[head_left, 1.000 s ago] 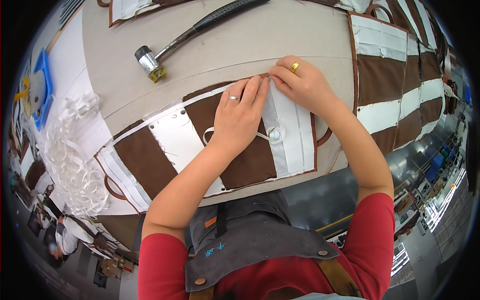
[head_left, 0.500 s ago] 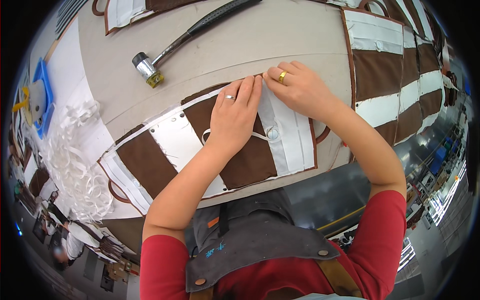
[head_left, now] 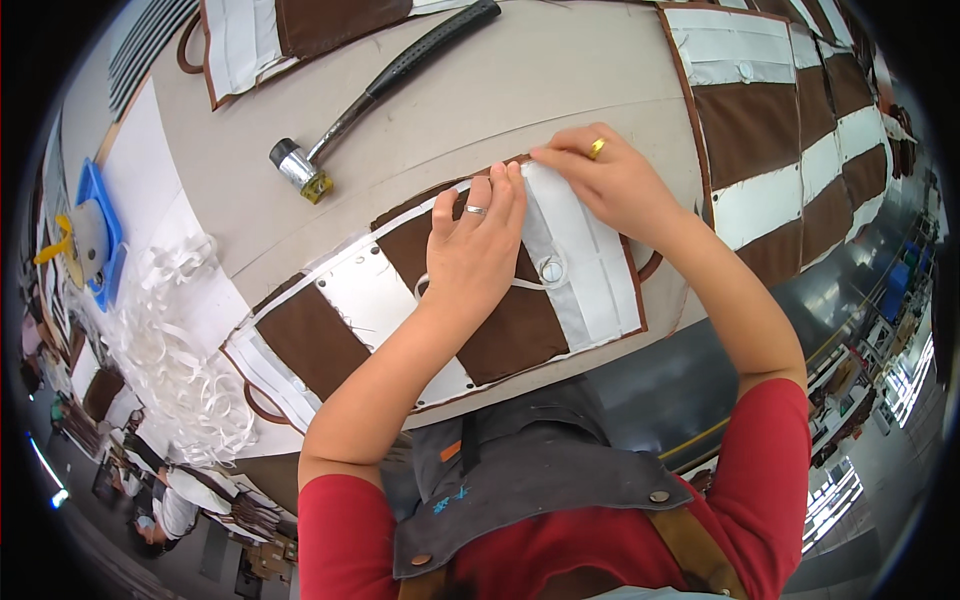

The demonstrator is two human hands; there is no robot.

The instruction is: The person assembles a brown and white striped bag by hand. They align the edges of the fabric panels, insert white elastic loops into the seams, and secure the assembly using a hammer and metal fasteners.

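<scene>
A flat brown-and-white bag panel (head_left: 515, 340) lies on the table in front of me, with brown loop handles (head_left: 262, 403) at its two ends. My left hand (head_left: 472, 250) rests on it, palm down and fingers stretched toward its far edge. At that edge, just right of my left fingertips, my right hand (head_left: 618, 185) pinches the panel's border between thumb and index finger. A white strip (head_left: 380, 228) runs along the far side and passes under my left hand. A round white button (head_left: 551, 270) with a white cord sits on the grey band between my wrists.
Beyond the panel lies a black-handled mallet (head_left: 345, 120). Left are a heap of white ribbon (head_left: 170, 350) and a blue tray (head_left: 100, 200) holding a container. More brown-and-white panels (head_left: 745, 130) overlap at right; another panel (head_left: 330, 25) is at the far edge.
My whole view has shifted a little, so table things sit elsewhere in it. My left fingers are spread wider than before. The right hand stays pinched at the panel's far edge.
</scene>
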